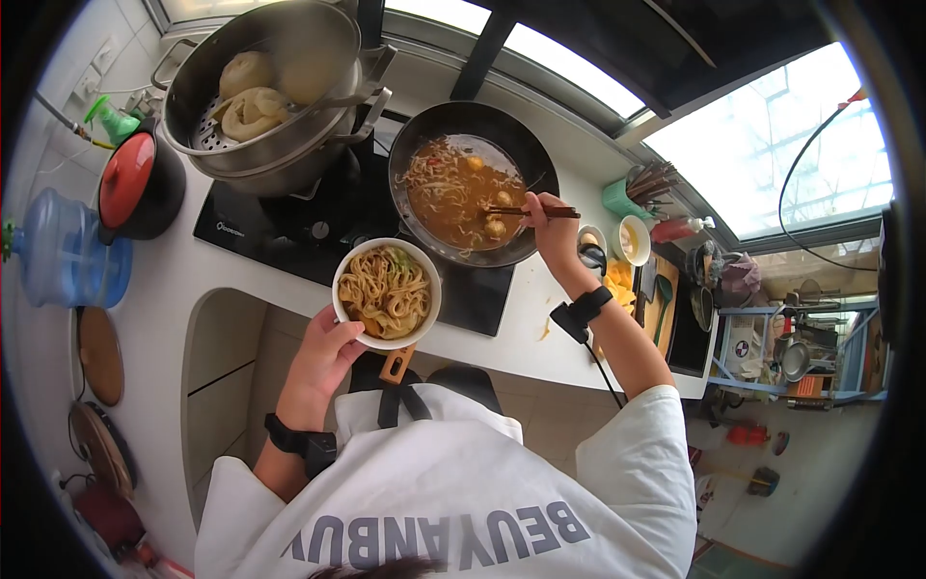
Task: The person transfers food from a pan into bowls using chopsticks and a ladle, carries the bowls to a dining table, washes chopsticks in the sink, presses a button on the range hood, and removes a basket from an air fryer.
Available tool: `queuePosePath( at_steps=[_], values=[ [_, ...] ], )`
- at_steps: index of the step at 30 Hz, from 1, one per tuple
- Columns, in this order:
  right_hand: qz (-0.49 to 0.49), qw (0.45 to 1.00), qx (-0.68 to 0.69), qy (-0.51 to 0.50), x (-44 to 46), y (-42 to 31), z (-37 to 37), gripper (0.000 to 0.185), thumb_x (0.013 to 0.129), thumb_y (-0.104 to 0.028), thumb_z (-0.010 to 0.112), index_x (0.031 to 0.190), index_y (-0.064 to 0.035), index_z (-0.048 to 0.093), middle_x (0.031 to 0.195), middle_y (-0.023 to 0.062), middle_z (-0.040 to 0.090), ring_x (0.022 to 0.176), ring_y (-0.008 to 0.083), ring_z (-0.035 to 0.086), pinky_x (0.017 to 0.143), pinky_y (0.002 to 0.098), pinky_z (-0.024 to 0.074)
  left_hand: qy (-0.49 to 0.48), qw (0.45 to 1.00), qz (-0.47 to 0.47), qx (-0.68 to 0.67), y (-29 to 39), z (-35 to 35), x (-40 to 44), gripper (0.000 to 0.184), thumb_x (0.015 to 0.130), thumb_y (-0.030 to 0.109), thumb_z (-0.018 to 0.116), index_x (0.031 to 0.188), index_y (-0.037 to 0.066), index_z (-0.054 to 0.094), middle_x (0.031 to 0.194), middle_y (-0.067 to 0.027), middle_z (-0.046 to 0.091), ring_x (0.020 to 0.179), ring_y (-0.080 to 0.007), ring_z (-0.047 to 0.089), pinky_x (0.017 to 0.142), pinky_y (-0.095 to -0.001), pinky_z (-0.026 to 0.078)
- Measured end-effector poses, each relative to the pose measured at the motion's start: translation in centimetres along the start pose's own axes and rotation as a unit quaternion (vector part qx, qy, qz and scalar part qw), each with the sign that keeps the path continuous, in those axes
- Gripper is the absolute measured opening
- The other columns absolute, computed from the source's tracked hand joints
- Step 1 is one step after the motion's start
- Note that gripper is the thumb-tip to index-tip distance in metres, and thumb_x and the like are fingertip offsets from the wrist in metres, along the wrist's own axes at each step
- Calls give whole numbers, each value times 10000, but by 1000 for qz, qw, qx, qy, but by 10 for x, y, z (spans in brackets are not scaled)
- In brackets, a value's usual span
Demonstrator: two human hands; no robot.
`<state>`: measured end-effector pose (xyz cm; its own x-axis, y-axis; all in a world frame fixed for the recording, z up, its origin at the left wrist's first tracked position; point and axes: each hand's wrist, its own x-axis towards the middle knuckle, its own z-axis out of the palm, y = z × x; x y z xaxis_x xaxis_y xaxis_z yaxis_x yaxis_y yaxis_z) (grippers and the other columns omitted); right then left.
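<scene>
My left hand [331, 349] is closed around the side of a white bowl [436, 301], thumb at its rim. Noodles [386, 289] with some green leaves fill the bowl, which I hold up in front of the stove. In my right hand [557, 224] is a pair of chopsticks [511, 210], their tips down in a black wok [540, 164]. Brown broth [463, 193] with thin pale strands and several round yellowish pieces lies in the wok. The chopstick tips touch or come close to the round pieces; which one I cannot tell.
A steamer pot [270, 159] with buns stands at the back left of the black cooktop [256, 227]. Left of it are a red-lidded pot [130, 179] and a blue water jug [72, 251]. Right of the wok are a small bowl [634, 241] and a cutting board [666, 304].
</scene>
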<state>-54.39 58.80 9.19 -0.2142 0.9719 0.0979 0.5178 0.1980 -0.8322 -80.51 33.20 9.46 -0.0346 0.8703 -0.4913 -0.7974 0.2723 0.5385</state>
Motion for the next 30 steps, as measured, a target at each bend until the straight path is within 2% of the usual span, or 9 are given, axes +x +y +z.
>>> queuePosePath(
  at_steps=[1,2,5,7,9,13,22,24,30],
  values=[
    [-33,999,3,25,-1,5,-3,303,922,-233,557,760,20,603,678,67,642,568,136,631,529,221,464,0,1000,1,-1,0,0,0,524,756,43,612,1229,-54,409,1181,-150,525,1086,-232,551,966,-358,455],
    [-33,999,3,25,-3,9,-7,303,922,-233,557,760,20,603,678,67,642,568,136,631,529,221,464,-2,1000,-2,-2,0,0,0,520,760,41,609,1230,-53,409,1181,-151,524,1086,-232,550,967,-358,454],
    [-21,985,89,150,-11,8,-16,362,943,-268,514,750,29,586,660,70,625,509,123,611,476,212,465,-5,1000,-8,-7,0,4,3,500,768,40,603,1223,-50,416,1178,-149,525,1080,-230,552,965,-356,454],
    [-13,977,111,182,-12,15,-25,358,943,-264,514,750,29,584,659,69,621,507,123,610,477,214,467,-7,1000,-10,-10,-1,8,8,483,773,41,600,1214,-48,423,1176,-146,527,1074,-228,554,962,-354,456],
    [8,962,148,229,-15,16,-32,344,944,-254,514,759,30,579,658,74,615,511,124,608,477,218,471,9,1000,-14,-10,-3,9,15,370,782,51,612,1123,-44,502,1072,-116,594,975,-177,607,898,-316,500],
    [-12,953,178,244,-21,8,-40,320,943,-235,516,779,33,579,666,73,614,514,124,605,487,216,473,-15,999,-33,10,2,18,28,380,783,55,605,1133,-31,483,1106,-121,569,1011,-204,586,934,-337,474],
    [-117,968,120,185,-27,-37,-70,266,940,-162,514,760,29,559,676,63,612,576,113,617,541,202,468,-47,997,-55,30,1,44,48,297,797,89,606,1063,-22,539,1058,-113,593,988,-195,593,919,-324,479],
    [-144,973,74,164,-28,-51,-77,260,937,-146,515,748,27,559,667,61,611,570,110,616,552,197,458,-68,996,-62,21,-1,48,53,245,816,69,580,1047,-10,552,1031,-94,613,963,-168,609,891,-308,493],
    [-175,966,71,176,-29,-73,-87,279,947,-153,488,744,21,567,649,55,602,556,117,616,550,199,440,-96,992,-76,38,-6,57,71,198,829,83,580,1013,10,564,981,-67,617,922,-157,610,875,-305,495]
  ],
)
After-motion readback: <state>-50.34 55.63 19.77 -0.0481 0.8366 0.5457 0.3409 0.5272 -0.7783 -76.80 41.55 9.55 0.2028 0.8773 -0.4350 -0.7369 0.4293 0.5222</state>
